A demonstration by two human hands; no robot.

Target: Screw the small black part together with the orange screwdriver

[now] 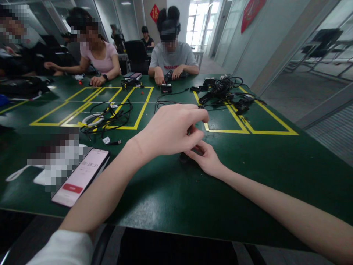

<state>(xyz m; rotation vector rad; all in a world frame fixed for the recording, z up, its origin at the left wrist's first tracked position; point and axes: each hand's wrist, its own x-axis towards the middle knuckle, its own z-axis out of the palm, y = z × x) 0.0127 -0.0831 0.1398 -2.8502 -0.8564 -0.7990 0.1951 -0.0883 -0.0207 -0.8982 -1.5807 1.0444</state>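
Note:
My left hand (173,129) reaches across the middle of the table, back upward, its fingers bent in a loose pinch over my right hand. Whatever lies between those fingers is hidden behind the hand. Just below it, my right hand (208,162) has its thumb and fingers closed near a small dark round thing (183,158) low over the green tabletop. Its kind cannot be made out, as the left hand covers most of it. A black cable (158,105) runs on the table behind the left hand.
A phone (82,176) showing a timer lies at the left, beside a blurred-out white item. Coiled cables (110,114) and a black cable heap (223,88) lie among yellow tape lines (143,108). Across the table a person (172,55) handles a small black box (166,88); others sit leftward.

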